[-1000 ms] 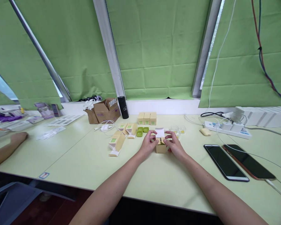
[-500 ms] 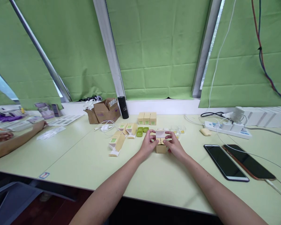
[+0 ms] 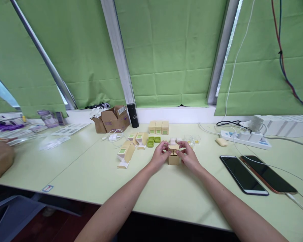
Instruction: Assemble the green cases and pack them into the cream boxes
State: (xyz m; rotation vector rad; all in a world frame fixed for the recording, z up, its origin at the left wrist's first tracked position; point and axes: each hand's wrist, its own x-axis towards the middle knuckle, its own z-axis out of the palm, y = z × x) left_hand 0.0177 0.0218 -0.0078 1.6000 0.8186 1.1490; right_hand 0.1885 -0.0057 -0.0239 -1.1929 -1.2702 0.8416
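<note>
Head view: you look down on a pale green table [image 3: 91, 174], and your hands meet just past its middle.
Box: a small tan box [image 3: 173, 158] stands upright on the table between your hands, with its top flap [image 3: 173, 147] folded nearly down.
Left hand: your left hand [image 3: 160, 155] sits at the box's 9 o'clock, fingers pinched on the flap's left edge.
Right hand: your right hand [image 3: 189, 157] sits at its 3 o'clock, fingertips closed on the flap's right edge.
Handling: it looks like thin card, probably light, stiff along the creases and easily dented. Hold it by the side walls near the top corners, not by the middle of the flap.
Around: three boxes [image 3: 158, 127] stand in a row at 12 o'clock, with green trays [image 3: 153, 141] at 11, unfolded boxes [image 3: 126, 153] at 9 to 10, and phones [image 3: 243, 174] at 4.
Far left: another person's hand [image 3: 0, 158] rests on the table at 9 o'clock, well apart from you.
</note>
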